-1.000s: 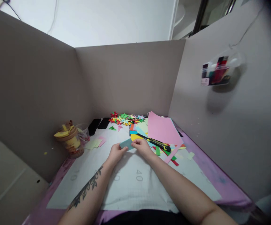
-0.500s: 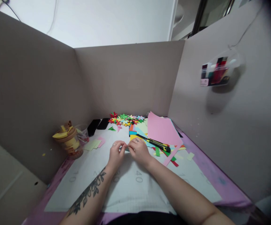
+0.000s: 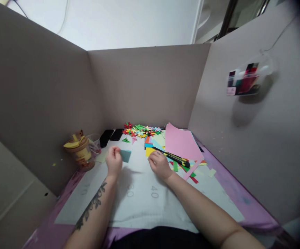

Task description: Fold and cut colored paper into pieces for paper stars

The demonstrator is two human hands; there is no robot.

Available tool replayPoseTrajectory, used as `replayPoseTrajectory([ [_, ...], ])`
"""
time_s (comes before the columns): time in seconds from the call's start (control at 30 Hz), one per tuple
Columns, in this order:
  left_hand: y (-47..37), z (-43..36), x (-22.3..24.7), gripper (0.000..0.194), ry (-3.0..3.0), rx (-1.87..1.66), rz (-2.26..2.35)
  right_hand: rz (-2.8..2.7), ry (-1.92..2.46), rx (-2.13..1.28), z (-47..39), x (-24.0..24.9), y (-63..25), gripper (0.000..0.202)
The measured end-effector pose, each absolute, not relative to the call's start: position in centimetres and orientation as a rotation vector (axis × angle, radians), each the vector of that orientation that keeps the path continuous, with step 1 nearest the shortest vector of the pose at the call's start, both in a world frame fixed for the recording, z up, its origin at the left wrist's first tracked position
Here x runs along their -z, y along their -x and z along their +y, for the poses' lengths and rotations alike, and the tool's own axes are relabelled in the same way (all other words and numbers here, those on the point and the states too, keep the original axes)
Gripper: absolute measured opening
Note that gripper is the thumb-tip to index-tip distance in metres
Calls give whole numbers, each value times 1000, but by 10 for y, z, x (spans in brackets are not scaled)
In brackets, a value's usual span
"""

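Note:
My left hand [image 3: 114,162] is closed around one edge of a small blue-grey piece of paper [image 3: 126,156], which sticks out to the right of the fingers. My right hand [image 3: 160,165] is apart from it, fingers curled together; whether anything is pinched in them is hidden. Just beyond that hand lie a yellow paper piece [image 3: 149,151] and a black-and-yellow utility knife [image 3: 175,159]. Folded paper stars [image 3: 141,131] in many colours are heaped at the back. In front of them rest a green folded piece [image 3: 125,140] and a pink one [image 3: 134,140].
Pink sheets [image 3: 182,143] and loose coloured strips [image 3: 191,170] cover the right side. At the left stand a brown-and-yellow cup [image 3: 81,154] and a clear plastic cup [image 3: 94,143], near two black phone-like slabs [image 3: 106,138]. Grey partitions [image 3: 147,86] enclose the white numbered mat [image 3: 142,211].
My hands were together over the blue-grey paper and have separated. The left hand moved left and took the paper with it; the right shifted slightly right. The whole view moved a little.

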State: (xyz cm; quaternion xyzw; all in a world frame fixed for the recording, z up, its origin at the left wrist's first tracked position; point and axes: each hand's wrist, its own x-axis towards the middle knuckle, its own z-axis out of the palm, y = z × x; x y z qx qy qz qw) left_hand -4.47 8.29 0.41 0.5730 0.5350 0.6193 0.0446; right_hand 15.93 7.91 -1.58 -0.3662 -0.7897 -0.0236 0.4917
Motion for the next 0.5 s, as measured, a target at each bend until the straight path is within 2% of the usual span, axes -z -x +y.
replayPoseTrajectory([
  [0.1,52,87,-6,16,-1801,-1824,1595,-1795,931,-114,81,17,-162,15],
  [0.17,44,83,-4,18,-1841,-1766,1523,-1681,990,-230,79,15,-154,3],
  [0.27,28,75,-4,19,-1797,-1744,1439,-1663,1022,-398,76,16,-139,29],
  [0.4,20,72,-3,22,-1632,-1711,1313,-1696,995,-542,79,20,-134,4],
  [0.5,24,77,1,26,-1570,-1553,1199,-1635,1016,-577,84,20,-142,11],
])
